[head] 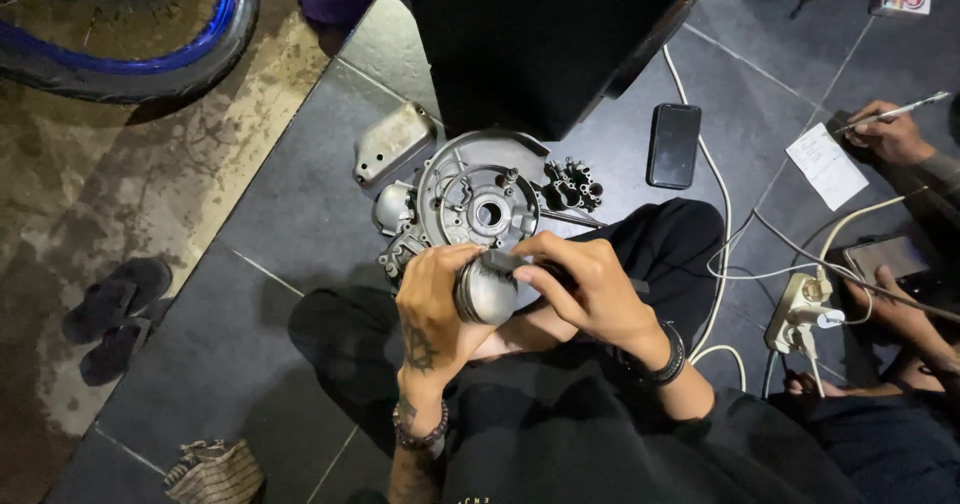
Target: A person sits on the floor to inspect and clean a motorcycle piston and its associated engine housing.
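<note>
Gripping 1 metal piston (pixel 487 292) — crown facing the camera, axis roughly upright — left hand (pixel 435 299) and right hand (pixel 590 289) fingers closed.

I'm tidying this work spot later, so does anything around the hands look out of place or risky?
White cables from the power strip run loose over the tiled floor and across the person's knee. Both hands, left hand and right hand, grip a round metal part above the engine cover. Nothing looks spilled.

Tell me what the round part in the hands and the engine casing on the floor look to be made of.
Round part: probably cast metal, dull silver-grey with a soft sheen; gripped by left hand and right hand. Engine casing: likely cast aluminium, matte grey with ribs and bolt holes. Floor: dark, slightly glossy tiles with pale grout lines.
</note>
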